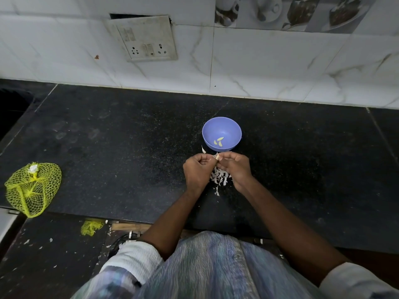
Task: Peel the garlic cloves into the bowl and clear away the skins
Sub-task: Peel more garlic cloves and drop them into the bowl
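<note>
A blue bowl point(221, 128) stands on the black counter point(129, 147) and holds three peeled garlic cloves point(219, 141). Just in front of it, my left hand point(197, 169) and my right hand point(234, 167) meet, fingertips pinched together on one garlic clove point(216, 156) with papery skin on it. Under and between my hands lies a pile of white garlic skins point(219, 176). One loose skin point(203, 149) lies by the bowl's left side.
A yellow mesh bag point(32, 188) lies at the counter's left front edge. A scrap of yellow mesh point(90, 227) and skin bits are on the floor below. The tiled wall with a socket plate point(144, 39) is behind the counter.
</note>
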